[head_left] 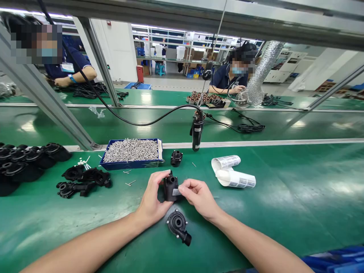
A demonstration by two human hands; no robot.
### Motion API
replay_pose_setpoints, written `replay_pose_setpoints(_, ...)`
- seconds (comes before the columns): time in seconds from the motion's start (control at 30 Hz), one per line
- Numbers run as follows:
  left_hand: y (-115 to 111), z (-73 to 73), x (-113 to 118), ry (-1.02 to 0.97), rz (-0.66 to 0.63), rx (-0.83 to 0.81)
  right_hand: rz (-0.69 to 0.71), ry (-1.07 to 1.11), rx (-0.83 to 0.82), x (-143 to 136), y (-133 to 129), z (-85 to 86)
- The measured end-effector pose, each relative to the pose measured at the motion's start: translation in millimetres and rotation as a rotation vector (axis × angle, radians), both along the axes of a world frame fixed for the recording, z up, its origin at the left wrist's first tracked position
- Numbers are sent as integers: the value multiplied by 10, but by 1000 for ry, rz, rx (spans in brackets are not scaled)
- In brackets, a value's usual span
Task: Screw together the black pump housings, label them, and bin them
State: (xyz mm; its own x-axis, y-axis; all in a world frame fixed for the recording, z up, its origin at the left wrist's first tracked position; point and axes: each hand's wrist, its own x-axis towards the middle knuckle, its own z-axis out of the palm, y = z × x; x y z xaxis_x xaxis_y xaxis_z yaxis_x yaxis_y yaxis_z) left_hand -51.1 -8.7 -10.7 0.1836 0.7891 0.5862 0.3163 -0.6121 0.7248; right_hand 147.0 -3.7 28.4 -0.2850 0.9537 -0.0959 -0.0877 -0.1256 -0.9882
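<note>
My left hand [151, 199] is closed round a small black pump [170, 194], thumb and fingers on its left side and top. A silvery printed label [176, 192] lies against the front of the pump. My right hand [200, 197] pinches the label's right end between thumb and forefinger. Just below my hands, a second black pump [177, 222] with a side spout rests on the green table. Another pump [176, 157] stands behind them. To the right is a partly unrolled strip of labels [237, 179].
A blue tray [129, 164] of screws sits behind my left hand, with loose screws around it. Black plastic parts [82, 182] and black housings [34, 161] occupy the left. An electric screwdriver [197, 131] hangs overhead. Two people work across the bench.
</note>
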Motion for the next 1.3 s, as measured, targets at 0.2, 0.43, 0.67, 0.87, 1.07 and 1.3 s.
replay_pose_setpoints(0.2, -14, -14, 11, 25, -3, -11, 32, -49, -43, -82, -91, -29)
replay_pose_setpoints(0.43, -7, -13, 6, 26, -10, -17, 13, -145, -12, -60, -77, -46)
replay_pose_setpoints(0.67, -8, -18, 5, 38, -12, -2, 6, -219, 37, -67, -80, -45)
replay_pose_setpoints(0.87, -4, -32, 3, 43, 2, -5, -8, -257, 88, -79, -92, -43)
replay_pose_setpoints(1.07, -31, -18, 1, 30, 0, -21, -38, -443, 521, -36, -113, -58)
replay_pose_setpoints(1.3, 39, -7, -3, 9, -12, 63, -53, -523, 303, 45, -2, -102)
